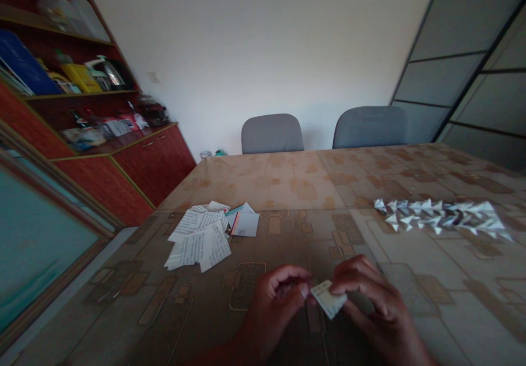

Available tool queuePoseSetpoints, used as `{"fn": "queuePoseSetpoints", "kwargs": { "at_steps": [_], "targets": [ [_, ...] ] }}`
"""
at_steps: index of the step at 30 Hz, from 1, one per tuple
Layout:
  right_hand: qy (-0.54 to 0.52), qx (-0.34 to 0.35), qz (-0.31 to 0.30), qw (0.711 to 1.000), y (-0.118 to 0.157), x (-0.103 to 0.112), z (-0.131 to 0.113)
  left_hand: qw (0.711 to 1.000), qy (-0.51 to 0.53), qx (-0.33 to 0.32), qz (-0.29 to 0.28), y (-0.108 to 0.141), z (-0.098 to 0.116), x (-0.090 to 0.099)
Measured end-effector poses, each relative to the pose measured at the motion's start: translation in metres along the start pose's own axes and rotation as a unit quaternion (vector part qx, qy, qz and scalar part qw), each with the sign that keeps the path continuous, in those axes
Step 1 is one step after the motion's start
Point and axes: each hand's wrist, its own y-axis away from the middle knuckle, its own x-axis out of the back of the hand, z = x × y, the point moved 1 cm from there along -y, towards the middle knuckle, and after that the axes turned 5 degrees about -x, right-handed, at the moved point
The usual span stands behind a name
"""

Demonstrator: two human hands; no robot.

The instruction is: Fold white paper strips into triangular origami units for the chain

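Note:
A small folded piece of printed paper (pixel 329 299) is held above the tablecloth near the front of the table. My right hand (pixel 367 295) pinches its right corner between thumb and fingers. At its left corner is my left hand (pixel 283 295), thumb and forefinger closed together against the paper's edge. Loose printed paper pieces (pixel 201 237) lie in an overlapping pile to the left. On the right side of the table, folded pointed paper pieces (pixel 441 215) are lined up in rows.
The patterned tablecloth (pixel 283 182) covers the large table. Two grey chairs (pixel 272 133) stand at its far side against the wall. A red-brown cabinet (pixel 152 163) with shelves of bottles and boxes is at the left.

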Motion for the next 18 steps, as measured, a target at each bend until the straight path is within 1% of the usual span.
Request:
{"fn": "queuePoseSetpoints", "kwargs": {
  "at_steps": [4,6,7,8,9,11,13,14,16,18],
  "targets": [
    [0.036,0.052,-0.025,0.998,-0.002,0.005,-0.005,0.992,0.067,0.064,-0.080,0.001,-0.001,-0.002],
    [0.046,0.066,-0.036,0.996,-0.003,0.005,-0.006,0.986,0.092,0.093,-0.105,0.002,-0.004,-0.002],
    [0.047,0.062,-0.040,0.996,-0.003,0.005,-0.005,0.984,0.101,0.102,-0.107,0.002,-0.005,-0.002],
    [0.043,0.046,-0.042,0.997,-0.003,0.005,-0.004,0.983,0.107,0.105,-0.104,0.002,-0.006,-0.002],
    [0.029,0.014,-0.039,0.999,-0.003,0.004,-0.002,0.984,0.107,0.103,-0.098,0.002,-0.007,-0.001],
    [-0.024,-0.084,-0.031,0.996,-0.002,0.003,0.002,0.989,0.096,0.084,-0.077,0.002,-0.006,0.000],
    [-0.081,-0.179,-0.037,0.980,0.000,0.000,0.004,0.994,0.075,0.062,-0.057,0.001,-0.005,0.002],
    [-0.105,-0.208,-0.049,0.971,0.000,-0.002,0.003,0.995,0.063,0.053,-0.048,0.001,-0.004,0.002],
    [-0.140,-0.228,-0.077,0.961,0.001,-0.007,0.002,0.998,0.037,0.040,-0.038,0.000,-0.003,0.001],
    [-0.162,-0.232,-0.085,0.955,0.001,-0.011,0.001,0.999,0.013,0.033,-0.032,0.001,-0.003,0.000]
  ]
}}
